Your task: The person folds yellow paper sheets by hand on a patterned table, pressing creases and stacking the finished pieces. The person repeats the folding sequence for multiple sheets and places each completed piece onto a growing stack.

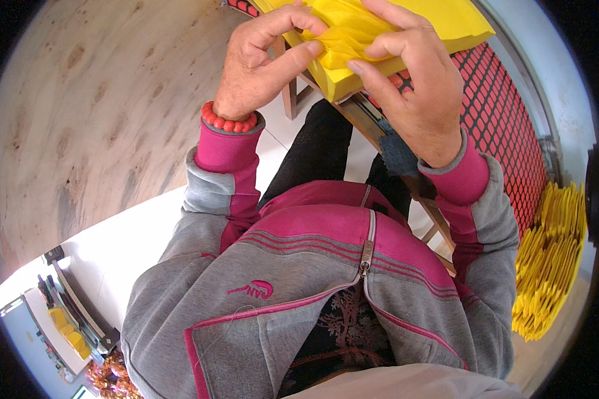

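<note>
At the top of the head view, my left hand (263, 63), with a red bead bracelet (229, 122) at its wrist, pinches the left side of a thin, crumpled and pleated yellow sheet (343, 43). Opposite it, my right hand (422, 83) holds the sheet's right side between bent fingers and thumb. Both hands are closed on it, thumbs toward each other. Beneath the sheet lies a thick, flat stack of yellow sheets (456, 26), whose near corner points toward me. The far part of the stack is cut off by the picture's upper edge.
A large wooden board (100, 120) fills the left. Under the yellow stack is a surface with a red and black net-patterned cover (499, 100). Many folded yellow pieces (549, 266) stand in a row at the right. A dark blue cloth (398, 151) hangs near my right wrist.
</note>
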Demonstrator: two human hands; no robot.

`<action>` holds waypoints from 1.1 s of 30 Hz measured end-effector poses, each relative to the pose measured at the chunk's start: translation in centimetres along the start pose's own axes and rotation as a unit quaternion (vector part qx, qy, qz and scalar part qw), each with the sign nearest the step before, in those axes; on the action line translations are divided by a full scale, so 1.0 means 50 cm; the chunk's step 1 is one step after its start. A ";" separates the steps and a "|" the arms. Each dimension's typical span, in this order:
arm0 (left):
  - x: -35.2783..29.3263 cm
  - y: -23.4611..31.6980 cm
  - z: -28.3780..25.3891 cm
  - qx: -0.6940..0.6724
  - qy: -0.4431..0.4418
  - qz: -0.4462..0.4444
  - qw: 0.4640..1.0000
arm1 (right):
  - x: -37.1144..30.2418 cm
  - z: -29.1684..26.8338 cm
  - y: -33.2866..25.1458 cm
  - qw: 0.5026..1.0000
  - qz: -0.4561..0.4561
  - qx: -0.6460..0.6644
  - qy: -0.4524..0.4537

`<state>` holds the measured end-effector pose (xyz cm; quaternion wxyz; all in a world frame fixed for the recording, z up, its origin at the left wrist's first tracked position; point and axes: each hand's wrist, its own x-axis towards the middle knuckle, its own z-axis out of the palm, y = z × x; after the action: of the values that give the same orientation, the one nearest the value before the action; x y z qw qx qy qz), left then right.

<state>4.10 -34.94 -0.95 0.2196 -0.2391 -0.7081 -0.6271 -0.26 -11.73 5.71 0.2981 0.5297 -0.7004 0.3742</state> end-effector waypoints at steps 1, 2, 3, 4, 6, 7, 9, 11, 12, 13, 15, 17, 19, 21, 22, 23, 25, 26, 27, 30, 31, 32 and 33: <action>0.000 0.000 0.000 -0.003 0.001 -0.004 1.000 | 0.001 -0.001 -0.001 1.000 -0.002 -0.003 -0.004; 0.001 0.000 0.001 -0.003 0.002 -0.002 1.000 | 0.001 -0.002 -0.002 1.000 -0.004 -0.006 -0.006; 0.001 0.000 0.002 -0.003 0.003 0.000 1.000 | 0.001 -0.002 -0.002 1.000 -0.006 -0.009 -0.008; 0.002 0.000 0.002 -0.003 0.004 0.002 1.000 | 0.001 -0.002 -0.003 1.000 -0.007 -0.013 -0.008; 0.003 0.000 0.001 0.014 0.003 0.011 1.000 | 0.001 -0.001 -0.004 1.000 -0.004 -0.013 -0.012; 0.004 0.001 0.001 0.022 0.002 0.016 1.000 | 0.000 0.000 -0.004 1.000 0.000 -0.009 -0.014; 0.004 0.001 0.003 0.012 0.006 0.014 1.000 | 0.000 0.001 -0.003 1.000 -0.007 -0.010 -0.013; 0.004 0.002 0.003 0.007 0.007 0.010 1.000 | 0.001 0.001 0.000 0.999 -0.025 -0.024 -0.011; 0.004 0.003 0.004 0.007 0.006 0.006 1.000 | 0.001 0.001 0.001 0.999 -0.032 -0.034 -0.012; 0.005 0.003 0.004 0.006 0.005 0.003 1.000 | 0.002 0.001 0.002 0.998 -0.035 -0.048 -0.017; 0.004 0.003 0.007 0.003 0.013 0.002 1.000 | 0.000 0.001 0.003 0.998 -0.034 -0.043 -0.007; 0.004 0.003 0.007 0.003 0.016 0.003 1.000 | -0.001 0.002 0.003 0.999 -0.033 -0.026 0.014; 0.005 0.002 0.006 0.005 0.014 0.005 1.000 | -0.002 0.004 0.004 0.997 -0.054 -0.046 0.015; 0.003 0.002 0.007 0.001 0.021 -0.002 1.000 | 0.000 0.009 0.009 0.994 -0.083 -0.068 0.007; 0.003 0.002 0.007 -0.001 0.025 -0.006 1.000 | 0.002 0.011 0.011 0.993 -0.095 -0.070 0.004; 0.003 0.001 0.008 0.001 0.025 -0.005 1.000 | 0.003 0.013 0.012 0.992 -0.100 -0.076 0.006; 0.003 0.001 0.009 0.003 0.026 -0.004 1.000 | 0.004 0.017 0.011 0.991 -0.101 -0.091 0.013; 0.003 0.001 0.010 -0.002 0.029 -0.002 1.000 | 0.004 0.017 0.010 0.991 -0.095 -0.093 0.014; 0.003 0.002 0.010 -0.007 0.032 -0.002 0.999 | 0.004 0.018 0.008 0.991 -0.090 -0.095 0.015; 0.007 0.009 0.014 0.009 0.029 0.008 1.000 | 0.005 0.010 0.004 0.992 -0.084 -0.096 0.003; 0.009 0.012 0.015 0.019 0.026 0.013 0.999 | 0.006 0.008 0.004 0.990 -0.092 -0.108 -0.004; 0.009 0.016 0.018 0.028 0.031 0.013 0.999 | 0.007 0.007 0.004 0.989 -0.096 -0.113 -0.005; 0.007 0.022 0.024 0.036 0.036 0.014 0.999 | 0.008 0.007 0.004 0.988 -0.101 -0.117 -0.006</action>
<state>4.46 -33.59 -0.03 0.2621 -0.2181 -0.7185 -0.6062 -0.58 -12.18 5.79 0.3900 0.5614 -0.6841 0.2545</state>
